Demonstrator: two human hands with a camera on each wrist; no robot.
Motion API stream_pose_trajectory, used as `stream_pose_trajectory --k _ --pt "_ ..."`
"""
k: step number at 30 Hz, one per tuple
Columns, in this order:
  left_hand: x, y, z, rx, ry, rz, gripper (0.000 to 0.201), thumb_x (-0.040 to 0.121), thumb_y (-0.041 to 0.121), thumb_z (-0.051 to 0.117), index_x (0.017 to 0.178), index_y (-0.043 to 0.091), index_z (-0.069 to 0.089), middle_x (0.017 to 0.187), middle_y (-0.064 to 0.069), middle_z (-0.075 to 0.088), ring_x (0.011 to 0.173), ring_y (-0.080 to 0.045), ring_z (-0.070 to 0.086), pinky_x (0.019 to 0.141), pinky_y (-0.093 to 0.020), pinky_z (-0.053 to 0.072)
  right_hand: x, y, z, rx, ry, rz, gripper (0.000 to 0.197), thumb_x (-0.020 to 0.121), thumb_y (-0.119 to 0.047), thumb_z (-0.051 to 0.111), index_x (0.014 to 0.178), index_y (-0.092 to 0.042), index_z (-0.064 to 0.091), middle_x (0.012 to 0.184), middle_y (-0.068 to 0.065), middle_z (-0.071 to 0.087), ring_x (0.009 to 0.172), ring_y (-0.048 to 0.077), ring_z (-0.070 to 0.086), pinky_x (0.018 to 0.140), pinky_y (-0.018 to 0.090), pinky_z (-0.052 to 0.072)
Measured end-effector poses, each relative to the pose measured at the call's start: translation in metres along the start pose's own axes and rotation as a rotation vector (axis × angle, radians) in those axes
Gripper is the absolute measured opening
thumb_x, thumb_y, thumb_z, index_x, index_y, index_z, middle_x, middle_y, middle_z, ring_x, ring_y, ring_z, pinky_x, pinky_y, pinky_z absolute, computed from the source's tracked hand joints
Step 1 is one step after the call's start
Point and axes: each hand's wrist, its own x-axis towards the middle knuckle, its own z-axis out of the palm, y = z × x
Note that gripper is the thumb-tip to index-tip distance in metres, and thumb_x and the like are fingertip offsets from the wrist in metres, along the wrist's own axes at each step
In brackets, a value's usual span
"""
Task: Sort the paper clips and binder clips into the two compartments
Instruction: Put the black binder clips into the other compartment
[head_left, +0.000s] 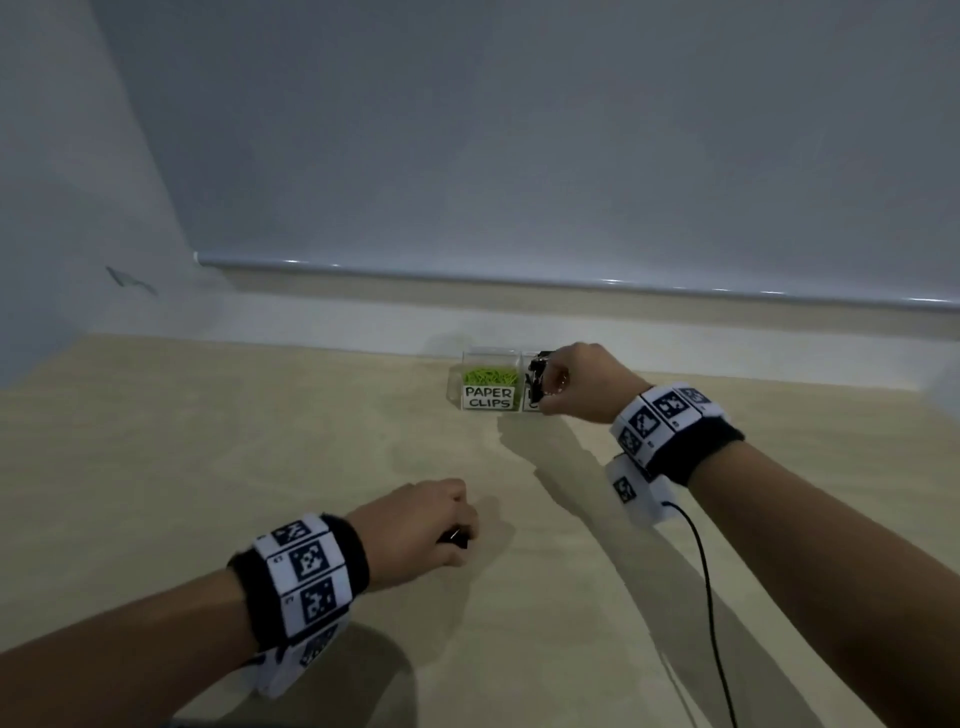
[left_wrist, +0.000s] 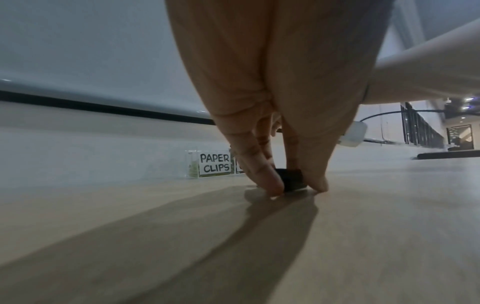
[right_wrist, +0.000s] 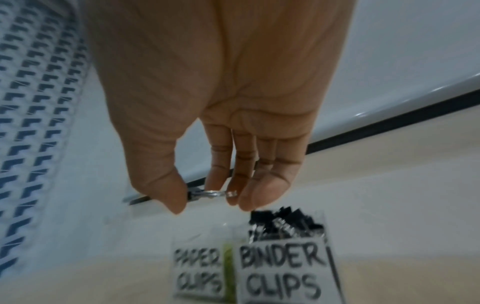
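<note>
A clear two-compartment box (head_left: 485, 358) stands at the table's far edge. Its left compartment, labelled PAPER CLIPS (head_left: 488, 397), holds green paper clips (head_left: 488, 374). The right compartment, labelled BINDER CLIPS (right_wrist: 281, 273), holds several black binder clips (right_wrist: 285, 223). My right hand (head_left: 545, 384) hovers just above that compartment and pinches a binder clip (right_wrist: 205, 193) by its silver wire handle between thumb and fingers. Nearer to me, my left hand (head_left: 460, 540) pinches a black binder clip (left_wrist: 292, 179) that rests on the table, fingertips (left_wrist: 272, 186) touching the wood.
The light wooden table (head_left: 208, 467) runs to a pale wall with a grey rail (head_left: 519, 273) behind the box. A black cable (head_left: 704, 571) trails from my right wrist across the table's right side. Both wrists wear marker bands.
</note>
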Motion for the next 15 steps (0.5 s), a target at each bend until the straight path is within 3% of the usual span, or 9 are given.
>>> stream_pose_trajectory --k 4,6,8,15 --pt "0.012 0.0 -0.006 0.048 0.008 0.022 0.015 0.087 0.02 0.053 0.097 0.019 0.065 0.1 0.002 0.054 0.086 -0.019 0.056 0.078 -0.031 0.047 0.031 0.013 -0.015 -0.048 0.103 0.114 0.021 0.078 -0.021 0.069 0.088 -0.002 0.066 0.09 0.011 0.067 0.079 0.024 0.062 0.065 0.031 0.053" --pt "0.018 0.001 -0.01 0.095 -0.021 0.007 0.012 0.087 0.02 0.051 0.095 0.018 0.06 0.099 -0.001 0.052 0.084 -0.023 0.055 0.074 -0.033 0.045 0.043 0.023 -0.012 -0.087 0.115 0.175 0.024 0.08 -0.022 0.068 0.09 0.0 0.067 0.093 0.014 0.068 0.083 0.027 0.064 0.074 0.037 0.057" --pt "0.024 0.001 -0.014 0.134 -0.046 -0.002 0.008 0.088 0.022 0.049 0.093 0.018 0.054 0.096 -0.002 0.048 0.078 -0.025 0.053 0.071 -0.036 0.044 0.05 0.033 -0.004 -0.123 0.094 0.204 0.025 0.083 -0.021 0.065 0.094 0.001 0.068 0.098 0.015 0.067 0.086 0.028 0.064 0.077 0.037 0.057" --pt "0.044 -0.001 -0.018 0.215 -0.049 -0.002 0.012 0.089 0.014 0.041 0.088 0.015 0.053 0.086 -0.005 0.049 0.071 -0.028 0.051 0.068 -0.042 0.046 0.038 0.058 0.012 -0.106 0.148 0.119 0.033 0.085 -0.021 0.062 0.115 -0.008 0.063 0.118 0.014 0.054 0.103 0.029 0.056 0.086 0.031 0.043"
